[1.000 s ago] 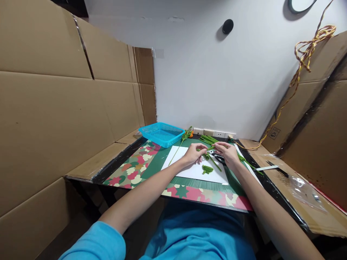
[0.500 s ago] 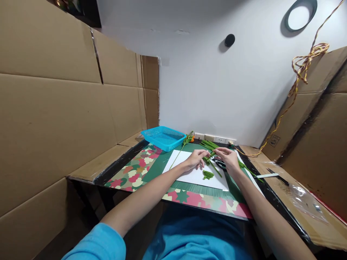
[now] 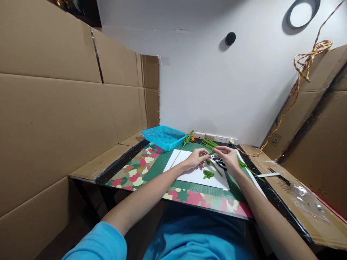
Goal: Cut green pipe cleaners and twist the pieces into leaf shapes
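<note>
The far wall [image 3: 200,86] is bright; a black disc [image 3: 230,38] casts shadow leftward; glare flecks the plastic bag [image 3: 306,202] at right.

On the table [image 3: 151,173], a basket [image 3: 168,146] stands back left, paper [image 3: 191,176] lies before it to the right, scissors [image 3: 221,164] near the paper's right edge, stems [image 3: 208,143] behind them.

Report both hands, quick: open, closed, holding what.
Left hand: closed, apparently pinching a small green stem.
Right hand: closed, fingers pinched on what looks like the same stem.
</note>
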### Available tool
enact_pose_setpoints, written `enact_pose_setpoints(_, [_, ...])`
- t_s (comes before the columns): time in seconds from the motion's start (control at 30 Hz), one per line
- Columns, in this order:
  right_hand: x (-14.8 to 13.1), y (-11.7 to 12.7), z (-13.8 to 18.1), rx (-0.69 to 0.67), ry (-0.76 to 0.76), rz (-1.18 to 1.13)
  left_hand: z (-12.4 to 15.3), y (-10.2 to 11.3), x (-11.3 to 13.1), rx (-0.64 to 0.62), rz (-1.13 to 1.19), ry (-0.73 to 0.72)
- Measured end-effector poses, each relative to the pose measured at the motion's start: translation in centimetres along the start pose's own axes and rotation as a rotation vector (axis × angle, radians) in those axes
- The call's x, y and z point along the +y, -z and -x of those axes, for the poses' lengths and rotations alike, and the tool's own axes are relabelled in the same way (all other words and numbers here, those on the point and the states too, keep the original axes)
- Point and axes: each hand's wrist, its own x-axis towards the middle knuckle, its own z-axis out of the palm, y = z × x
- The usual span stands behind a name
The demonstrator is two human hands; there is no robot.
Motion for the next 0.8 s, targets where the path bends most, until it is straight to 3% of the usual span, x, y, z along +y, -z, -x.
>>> enact_pose_setpoints(0.33, [-0.28,-0.13,0.26,-0.065,0.108,0.134,-0.05,0.14,0.14,-0.055,-0.031,0.071])
enact_pose_setpoints(0.8, [-0.99,-0.41,0.51,-0.059,0.038,0.141,0.17,0.03,0.69,-0.081,-0.06,0.14])
